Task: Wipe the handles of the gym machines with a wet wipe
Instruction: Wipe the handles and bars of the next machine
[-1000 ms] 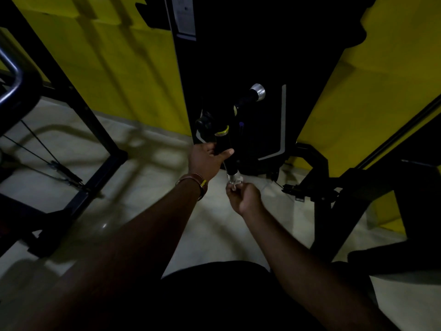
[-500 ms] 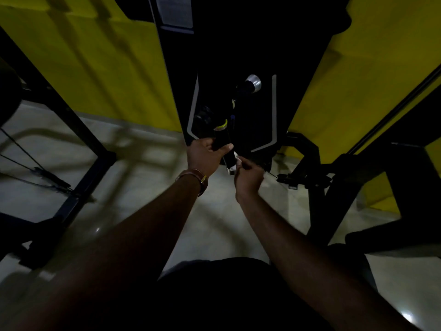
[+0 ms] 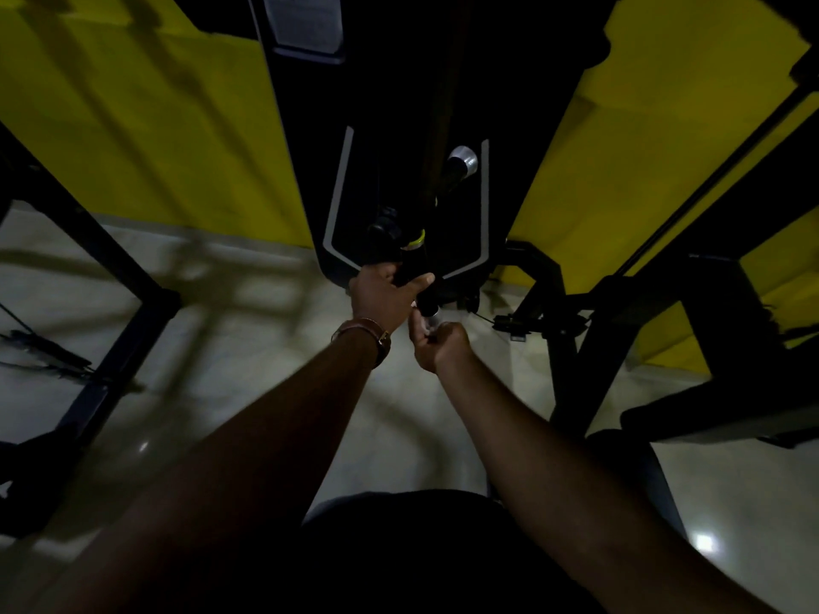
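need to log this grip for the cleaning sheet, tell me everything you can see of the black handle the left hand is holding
The handle is a short black bar, rubbery or foam-like in this dim light, with a yellow-green band near its upper end and a silvery metal cap at its lower end. It hangs tilted in front of the black machine panel. The left hand grips its middle; the right hand pinches a pale wipe against the capped end.

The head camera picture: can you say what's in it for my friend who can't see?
A left hand grips a black padded machine handle while the right hand holds a pale wet wipe round its silver end. Behind stand a black gym machine and a yellow wall.
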A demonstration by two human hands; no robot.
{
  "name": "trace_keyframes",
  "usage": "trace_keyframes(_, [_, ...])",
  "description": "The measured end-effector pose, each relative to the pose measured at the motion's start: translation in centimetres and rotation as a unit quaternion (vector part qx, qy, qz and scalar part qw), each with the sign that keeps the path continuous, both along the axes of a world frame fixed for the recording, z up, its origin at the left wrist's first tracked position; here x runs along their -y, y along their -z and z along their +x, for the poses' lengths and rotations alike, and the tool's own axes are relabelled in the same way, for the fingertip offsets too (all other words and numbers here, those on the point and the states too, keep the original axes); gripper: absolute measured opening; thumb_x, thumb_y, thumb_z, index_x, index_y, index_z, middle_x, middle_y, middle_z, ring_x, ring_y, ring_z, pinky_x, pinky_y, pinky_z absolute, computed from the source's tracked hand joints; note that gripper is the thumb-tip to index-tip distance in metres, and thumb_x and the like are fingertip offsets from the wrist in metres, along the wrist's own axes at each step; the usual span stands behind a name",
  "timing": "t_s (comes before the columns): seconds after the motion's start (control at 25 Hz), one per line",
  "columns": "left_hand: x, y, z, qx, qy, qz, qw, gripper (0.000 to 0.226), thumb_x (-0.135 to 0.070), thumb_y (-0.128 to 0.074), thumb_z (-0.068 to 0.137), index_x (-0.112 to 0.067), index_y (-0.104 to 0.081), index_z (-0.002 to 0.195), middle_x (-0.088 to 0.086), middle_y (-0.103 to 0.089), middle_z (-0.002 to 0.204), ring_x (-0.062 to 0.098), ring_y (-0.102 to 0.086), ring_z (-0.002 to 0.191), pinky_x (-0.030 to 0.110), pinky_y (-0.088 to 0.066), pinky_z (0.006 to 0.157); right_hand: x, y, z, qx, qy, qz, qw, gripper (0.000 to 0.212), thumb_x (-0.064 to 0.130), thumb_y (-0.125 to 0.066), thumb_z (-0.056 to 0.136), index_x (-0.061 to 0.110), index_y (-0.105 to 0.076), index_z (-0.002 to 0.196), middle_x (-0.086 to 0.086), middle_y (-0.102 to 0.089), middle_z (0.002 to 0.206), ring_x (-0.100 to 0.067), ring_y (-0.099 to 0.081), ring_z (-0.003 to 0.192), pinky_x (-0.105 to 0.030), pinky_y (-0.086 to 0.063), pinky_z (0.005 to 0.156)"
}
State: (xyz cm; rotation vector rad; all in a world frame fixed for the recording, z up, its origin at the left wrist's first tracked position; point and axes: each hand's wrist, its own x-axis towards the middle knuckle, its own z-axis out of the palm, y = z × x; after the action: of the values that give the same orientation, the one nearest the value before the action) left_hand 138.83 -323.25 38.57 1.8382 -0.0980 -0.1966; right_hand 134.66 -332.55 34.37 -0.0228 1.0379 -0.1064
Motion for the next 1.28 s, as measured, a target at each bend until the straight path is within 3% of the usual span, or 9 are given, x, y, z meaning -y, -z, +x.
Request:
trace_keyframes(0.12, [0.1, -0.2, 0.2, -0.002, 0.003, -0.001, 1.000, 0.028, -0.028, -0.085, 0.073, -0.016, -0.075, 0.096, -0.007, -0.074, 0.084, 0.001, -0.071, 0.078, 0.028, -0.060, 0.076, -0.9, -0.7, -1.5, -0.034, -0.024, -0.051, 0.998, 0.028, 0.002, -0.042, 0.099, -0.013, -0.057, 0.117, -0.026, -0.065, 0.085, -0.031, -0.070, 0.060, -0.029, -0.055, 0.042])
trace_keyframes(0.28, [0.2, -0.4, 0.3, -0.010, 0.002, -0.004, 1.000, 0.032, -0.027, -0.085, 0.072, -0.013, -0.075, 0.099, -0.002, -0.076, 0.090, 0.005, -0.071, 0.082, 0.030, -0.060, 0.080, -0.4, -1.8, -3.0, -0.036, -0.011, -0.228, 0.973, 0.014, -0.004, -0.052, 0.094, -0.002, -0.064, 0.086, -0.018, -0.069, 0.082, -0.029, -0.072, 0.079, -0.038, -0.060, 0.080])
trace_keyframes(0.44, [0.2, -0.6, 0.0, -0.016, -0.004, -0.012, 1.000, 0.031, -0.025, -0.085, 0.073, -0.013, -0.075, 0.099, -0.001, -0.075, 0.089, 0.006, -0.071, 0.080, 0.028, -0.059, 0.079, 0.4, -0.8, -1.7, -0.055, -0.101, -0.730, 0.673, 0.010, 0.007, -0.071, 0.085, 0.014, -0.073, 0.093, 0.005, -0.071, 0.084, -0.011, -0.069, 0.082, -0.027, -0.057, 0.077])
trace_keyframes(0.56, [-0.2, -0.9, -0.3, -0.007, 0.003, -0.002, 1.000, 0.030, -0.026, -0.084, 0.074, -0.013, -0.075, 0.099, -0.002, -0.075, 0.088, 0.004, -0.070, 0.079, 0.023, -0.058, 0.076, -0.5, 0.6, -1.9, -0.098, -0.124, -0.812, 0.562, 0.007, 0.012, -0.068, 0.089, 0.009, -0.073, 0.087, 0.003, -0.067, 0.077, -0.008, -0.060, 0.073, -0.021, -0.044, 0.065])
trace_keyframes(0.76, [-0.3, -1.0, 0.2, -0.011, 0.011, -0.005, 1.000, 0.034, -0.025, -0.085, 0.073, -0.011, -0.075, 0.101, -0.001, -0.075, 0.091, 0.005, -0.070, 0.081, 0.018, -0.055, 0.074, -0.4, 0.7, -1.5, -0.108, -0.146, -0.837, 0.517, 0.010, 0.014, -0.068, 0.087, 0.011, -0.068, 0.078, -0.003, -0.065, 0.074, -0.011, -0.060, 0.070, -0.024, -0.045, 0.062])
trace_keyframes(0.92, [-0.1, -0.5, 0.3, -0.020, 0.006, -0.020, 1.000, 0.036, -0.026, -0.086, 0.071, -0.012, -0.074, 0.103, 0.000, -0.075, 0.094, 0.006, -0.070, 0.084, 0.021, -0.056, 0.077, -1.1, 1.5, -2.2, -0.139, -0.159, -0.741, 0.637, 0.018, -0.002, -0.046, 0.091, 0.002, -0.058, 0.078, -0.007, -0.057, 0.066, -0.017, -0.055, 0.064, -0.027, -0.046, 0.063])
trace_keyframes(1.0, [0.0, -0.1, 0.4, -0.027, 0.005, -0.032, 0.999, 0.036, -0.027, -0.086, 0.071, -0.013, -0.074, 0.102, 0.000, -0.076, 0.094, 0.005, -0.071, 0.084, 0.027, -0.058, 0.081, -0.8, 2.8, -3.7, -0.185, -0.201, -0.744, 0.610, 0.013, 0.002, -0.056, 0.088, 0.006, -0.063, 0.077, -0.004, -0.064, 0.068, -0.020, -0.060, 0.069, -0.033, -0.051, 0.068])
trace_keyframes(1.12, [0.3, 0.5, 0.5, -0.035, -0.007, -0.046, 0.998, 0.038, -0.028, -0.088, 0.068, -0.017, -0.074, 0.102, -0.003, -0.075, 0.093, 0.005, -0.071, 0.087, 0.035, -0.059, 0.084, 0.7, 1.4, -4.4, -0.116, -0.164, -0.808, 0.554, 0.013, 0.007, -0.078, 0.078, 0.013, -0.067, 0.083, 0.000, -0.068, 0.080, -0.017, -0.066, 0.076, -0.023, -0.052, 0.069])
trace_keyframes(1.28, [1.6, -1.4, 0.5, 0.015, -0.087, -0.158, 0.984, 0.070, -0.036, -0.094, 0.055, -0.023, -0.063, 0.116, -0.004, -0.071, 0.111, 0.008, -0.067, 0.104, 0.029, -0.057, 0.088, 3.2, -6.1, -0.9, 0.007, -0.061, -0.798, 0.599, 0.021, 0.013, -0.075, 0.083, 0.015, -0.066, 0.102, 0.009, -0.065, 0.094, -0.004, -0.064, 0.090, -0.017, -0.053, 0.078])
